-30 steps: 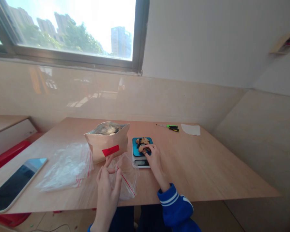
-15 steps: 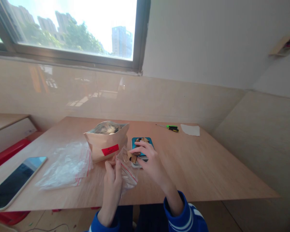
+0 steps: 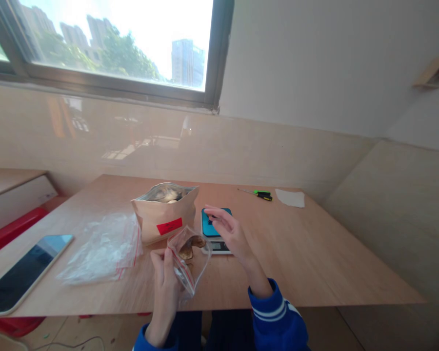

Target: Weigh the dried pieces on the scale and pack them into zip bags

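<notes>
Left hand (image 3: 164, 277): one, thumb and fingers pinching the edge of a clear zip bag (image 3: 185, 274). Bag: one, mouth gaping, just right of that hand; brown pieces (image 3: 187, 249) inside. Right hand (image 3: 234, 236): one, above the blue-topped scale (image 3: 207, 229), fingertips over a dark scrap (image 3: 211, 219); whether gripping it, I cannot tell from here. Tan pouch (image 3: 168, 212): one, open, standing behind the bag.

A screwdriver (image 3: 265, 197) lies near a white sheet (image 3: 290, 198).
</notes>
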Demonstrator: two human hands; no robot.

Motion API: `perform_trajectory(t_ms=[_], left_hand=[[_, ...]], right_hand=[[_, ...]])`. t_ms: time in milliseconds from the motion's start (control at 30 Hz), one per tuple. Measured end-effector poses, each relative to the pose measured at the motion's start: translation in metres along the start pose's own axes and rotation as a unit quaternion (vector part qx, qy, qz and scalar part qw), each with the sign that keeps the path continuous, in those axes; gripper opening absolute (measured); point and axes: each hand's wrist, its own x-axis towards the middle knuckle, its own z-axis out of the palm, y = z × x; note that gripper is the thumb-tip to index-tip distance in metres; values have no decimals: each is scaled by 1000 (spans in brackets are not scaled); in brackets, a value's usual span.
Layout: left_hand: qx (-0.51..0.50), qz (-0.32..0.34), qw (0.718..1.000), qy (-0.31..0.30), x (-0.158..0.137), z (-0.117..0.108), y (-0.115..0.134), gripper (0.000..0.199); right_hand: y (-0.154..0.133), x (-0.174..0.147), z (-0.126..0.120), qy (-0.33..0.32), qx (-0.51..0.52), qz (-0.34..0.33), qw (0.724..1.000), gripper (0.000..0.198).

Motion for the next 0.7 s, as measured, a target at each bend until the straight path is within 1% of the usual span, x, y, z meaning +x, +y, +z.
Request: perform_trajectory(t_ms=[33,67,100,167,233,300,367,567,700], left_hand=[[-13,-19,1000,-6,-2,0,2,47],[-23,-38,999,-11,-3,0,4,50],[-31,-54,998,-13,-5,1,6,52],[-47,-74,996,-9,-9,1,7,56],[-65,-88,994,-6,-12,1,6,56],[-74,-91,993,0,-13,1,4,54],[-62,-85,994,8,-12,0,3,55],[-5,-51,998,27,-7,-3,-2,57],[20,-48,999,17,-7,0,-9,55]], right_hand=[[17,6,-3,43,-36,11,998,31],[34,13,-4,80,-94,28,992,31],[50,19,-6,108,-162,52,980,32],[78,28,-6,130,-271,93,949,38],[98,33,-4,130,-327,106,930,42],[109,34,-3,126,-339,98,927,39],[114,33,-4,127,-332,89,931,35],[114,20,-20,145,-285,68,945,36],[115,13,-32,168,-240,56,954,33]])
